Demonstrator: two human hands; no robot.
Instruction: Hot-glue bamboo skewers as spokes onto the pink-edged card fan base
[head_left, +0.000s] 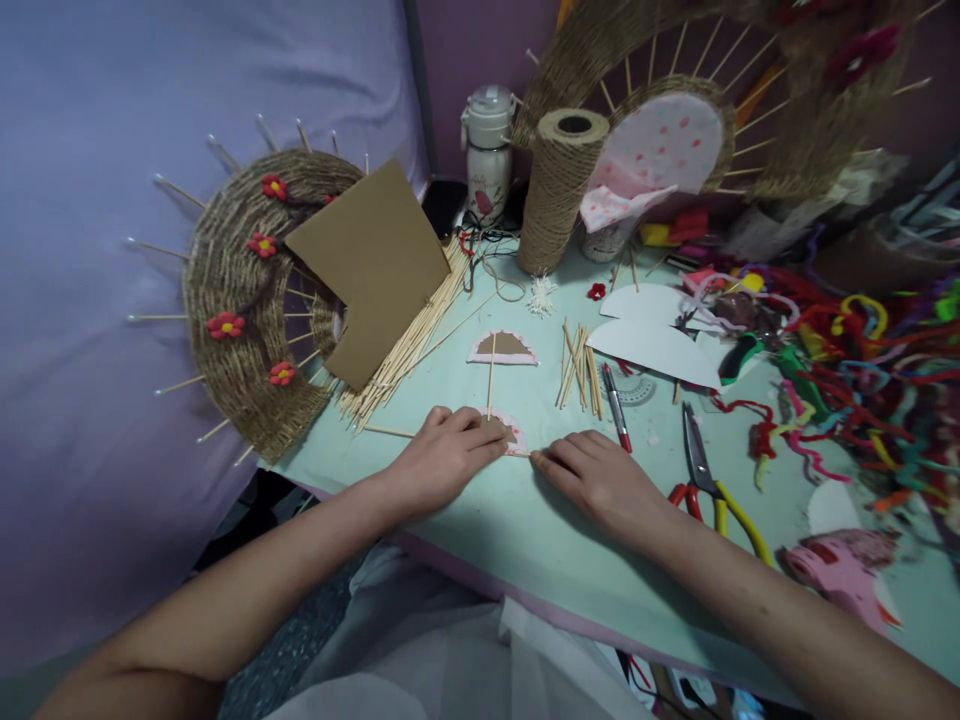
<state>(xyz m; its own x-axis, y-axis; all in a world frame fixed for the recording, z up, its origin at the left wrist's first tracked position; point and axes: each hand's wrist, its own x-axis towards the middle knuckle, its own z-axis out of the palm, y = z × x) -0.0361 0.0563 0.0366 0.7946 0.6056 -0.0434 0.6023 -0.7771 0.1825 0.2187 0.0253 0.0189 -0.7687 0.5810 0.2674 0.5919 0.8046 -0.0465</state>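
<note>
Near half-disc (517, 437): on the table (480, 515), directly before the person, straight edge toward the body, partly covered by the left hand (450, 450). Left fingers close together, laid over its face; whether they grip anything underneath cannot be told. Edge stick (519, 454): along the straight edge. Right hand (604, 485): fingers bent and bunched, tips at the stick's right end; a firm pinch cannot be confirmed. Cross stick (491, 375): runs from the near half-disc up over the far half-disc (514, 345), which is brown with a pink border. Right of these: short sticks (576, 370), pen (616, 405), scissors (697, 455) with blades pointing away from the person. Left: long sticks (420, 335), partly under cardboard (382, 260), which overlaps a twine fan (225, 260) bearing red flowers. Behind: twine spool (559, 200), beside a bottle (489, 165).
</note>
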